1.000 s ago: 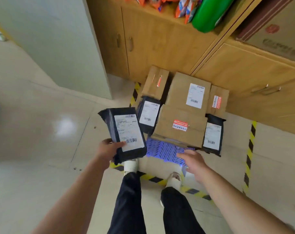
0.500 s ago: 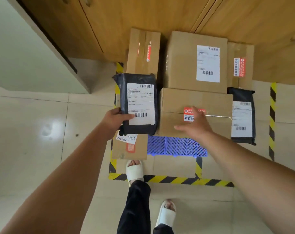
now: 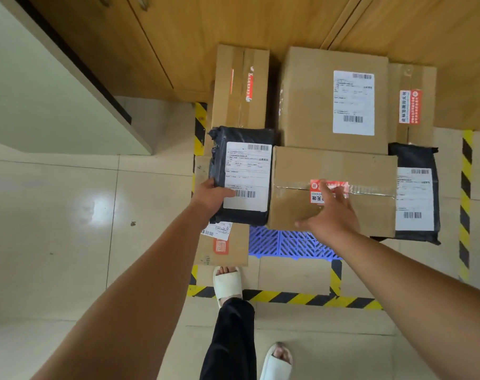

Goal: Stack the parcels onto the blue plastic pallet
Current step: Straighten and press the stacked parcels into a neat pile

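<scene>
Black poly parcel (image 3: 247, 171) pinched at near-left edge by L hand (image 3: 210, 194); R hand (image 3: 333, 218) spread over cardboard box (image 3: 370, 209).

The left hand (image 3: 210, 194) grips a black mailer bag (image 3: 241, 174) by its near left edge, above a flat box (image 3: 225, 245). The right hand (image 3: 330, 215), fingers spread, rests on a taped cardboard box (image 3: 335, 165) on the blue pallet (image 3: 285, 241).

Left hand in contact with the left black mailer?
Touching. Head view: the left hand grips the black mailer at its edge, thumb on its white label.
</scene>
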`<state>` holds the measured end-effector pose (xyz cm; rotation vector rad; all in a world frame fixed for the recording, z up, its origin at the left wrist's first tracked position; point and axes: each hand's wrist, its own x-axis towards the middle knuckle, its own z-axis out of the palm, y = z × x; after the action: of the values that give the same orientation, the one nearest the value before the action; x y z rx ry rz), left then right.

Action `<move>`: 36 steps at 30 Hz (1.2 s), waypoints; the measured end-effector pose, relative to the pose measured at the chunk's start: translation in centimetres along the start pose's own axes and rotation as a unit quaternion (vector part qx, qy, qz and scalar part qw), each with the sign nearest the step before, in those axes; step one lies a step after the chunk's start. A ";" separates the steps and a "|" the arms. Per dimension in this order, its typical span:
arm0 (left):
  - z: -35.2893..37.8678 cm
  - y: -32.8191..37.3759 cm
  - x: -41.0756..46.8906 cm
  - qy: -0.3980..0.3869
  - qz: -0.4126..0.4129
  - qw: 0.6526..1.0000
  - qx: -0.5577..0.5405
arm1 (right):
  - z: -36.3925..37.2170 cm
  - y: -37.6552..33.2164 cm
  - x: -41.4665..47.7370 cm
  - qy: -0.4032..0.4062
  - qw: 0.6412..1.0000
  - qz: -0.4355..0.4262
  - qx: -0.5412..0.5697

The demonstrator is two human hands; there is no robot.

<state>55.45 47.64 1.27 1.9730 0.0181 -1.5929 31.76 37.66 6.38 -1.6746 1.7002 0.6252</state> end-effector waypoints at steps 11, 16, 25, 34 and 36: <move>1.6 0.9 -15.8 0.126 0.121 0.970 0.169 | -10.0 3.1 -10.8 -0.047 0.991 -0.088 0.087; 3.5 -1.9 -25.8 0.059 0.072 0.991 0.096 | -12.1 7.5 -19.7 -0.034 0.979 -0.110 0.169; 10.3 -12.3 -39.8 0.038 0.044 0.995 -0.077 | -8.5 21.5 -29.4 -0.026 0.961 -0.112 0.252; 13.0 -23.1 -33.9 0.101 -0.100 0.986 -0.086 | -5.6 28.1 -23.6 -0.003 0.981 -0.030 0.190; 12.2 -23.2 -29.8 0.090 -0.080 0.988 -0.093 | -4.5 28.0 -19.5 0.016 0.979 -0.022 0.203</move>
<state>27.71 71.54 16.55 2.0015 0.3912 -1.4475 2.67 49.39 20.58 -1.4314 1.6732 0.2089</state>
